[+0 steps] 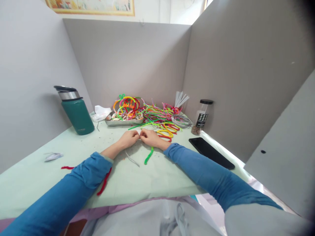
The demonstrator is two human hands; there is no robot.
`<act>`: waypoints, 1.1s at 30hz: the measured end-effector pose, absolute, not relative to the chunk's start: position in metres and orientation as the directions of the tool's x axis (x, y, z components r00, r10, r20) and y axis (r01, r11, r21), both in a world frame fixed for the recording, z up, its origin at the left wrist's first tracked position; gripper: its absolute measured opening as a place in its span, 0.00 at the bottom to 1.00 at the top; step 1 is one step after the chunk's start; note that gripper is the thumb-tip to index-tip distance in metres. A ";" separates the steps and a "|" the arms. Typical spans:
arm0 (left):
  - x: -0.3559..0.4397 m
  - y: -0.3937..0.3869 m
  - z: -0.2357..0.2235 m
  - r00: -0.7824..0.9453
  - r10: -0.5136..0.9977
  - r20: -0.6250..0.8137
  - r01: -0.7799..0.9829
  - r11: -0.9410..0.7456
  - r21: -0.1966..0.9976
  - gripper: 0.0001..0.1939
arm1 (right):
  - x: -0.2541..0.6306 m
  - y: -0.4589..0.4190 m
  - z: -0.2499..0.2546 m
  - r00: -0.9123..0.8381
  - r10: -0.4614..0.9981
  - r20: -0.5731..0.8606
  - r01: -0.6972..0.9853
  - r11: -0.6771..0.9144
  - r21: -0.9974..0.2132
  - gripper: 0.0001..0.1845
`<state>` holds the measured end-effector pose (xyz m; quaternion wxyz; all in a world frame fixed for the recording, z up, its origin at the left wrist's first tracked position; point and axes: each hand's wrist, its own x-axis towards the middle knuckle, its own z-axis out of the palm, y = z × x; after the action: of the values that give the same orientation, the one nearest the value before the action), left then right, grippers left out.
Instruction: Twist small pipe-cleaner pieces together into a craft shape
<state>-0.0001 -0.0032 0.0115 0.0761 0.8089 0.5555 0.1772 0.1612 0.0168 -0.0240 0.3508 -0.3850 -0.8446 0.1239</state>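
My left hand [129, 138] and my right hand [149, 137] meet fingertip to fingertip above the middle of the table, both closed in a pinch. From beneath the left palm a thin grey wire [132, 158] trails toward me. A green pipe cleaner [149, 156] hangs down below the right hand. What lies between the fingertips is too small and covered to see. Red pipe cleaner [104, 182] pieces stick out around my left forearm. Just behind the right hand lies a wavy yellow and red pipe cleaner [166, 132].
At the back, a metal tray [124, 123] holds bent pipe-cleaner shapes, beside a heap of coloured pipe cleaners [157, 113] and a grey wire coil [181, 121]. A green bottle [78, 114] stands left. A clear jar [201, 118] and black phone [211, 152] are right. Grey partitions [128, 52] enclose the table.
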 end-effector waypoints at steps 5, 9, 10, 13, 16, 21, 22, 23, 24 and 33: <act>0.001 -0.006 0.014 0.317 0.930 0.186 0.870 -0.363 0.333 0.15 | 0.161 0.016 -0.023 -0.459 0.747 0.481 0.572 0.663 -0.482 0.06; 0.001 -0.008 0.015 0.331 0.925 0.185 0.860 -0.376 0.344 0.16 | 0.162 0.018 -0.025 -0.459 0.741 0.490 0.569 0.669 -0.479 0.05; 0.001 -0.008 0.015 0.332 0.925 0.184 0.860 -0.377 0.345 0.16 | 0.162 0.018 -0.025 -0.460 0.740 0.491 0.568 0.670 -0.478 0.05; 0.000 -0.008 0.015 0.336 0.924 0.183 0.858 -0.381 0.345 0.16 | 0.162 0.019 -0.026 -0.460 0.739 0.492 0.569 0.671 -0.476 0.06; 0.000 -0.008 0.014 0.336 0.924 0.183 0.859 -0.380 0.343 0.16 | 0.162 0.019 -0.026 -0.463 0.733 0.499 0.563 0.677 -0.474 0.05; 0.001 -0.008 0.015 0.333 0.925 0.184 0.862 -0.378 0.337 0.15 | 0.162 0.019 -0.027 -0.464 0.731 0.499 0.561 0.679 -0.474 0.05; 0.001 -0.008 0.015 0.332 0.925 0.184 0.863 -0.377 0.337 0.15 | 0.162 0.019 -0.026 -0.464 0.732 0.499 0.561 0.679 -0.473 0.05; 0.001 -0.008 0.015 0.331 0.925 0.185 0.864 -0.376 0.336 0.15 | 0.162 0.019 -0.026 -0.464 0.732 0.499 0.561 0.679 -0.473 0.05; 0.001 -0.009 0.015 0.328 0.926 0.185 0.865 -0.373 0.334 0.15 | 0.162 0.019 -0.026 -0.464 0.732 0.500 0.561 0.679 -0.473 0.05; 0.002 -0.009 0.016 0.323 0.930 0.176 0.875 -0.365 0.319 0.14 | 0.162 0.019 -0.026 -0.473 0.730 0.494 0.561 0.681 -0.470 0.05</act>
<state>0.0016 -0.0088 0.0156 0.0827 0.8092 0.5575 0.1657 0.1621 0.0193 -0.0262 0.3452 -0.3801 -0.8494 0.1221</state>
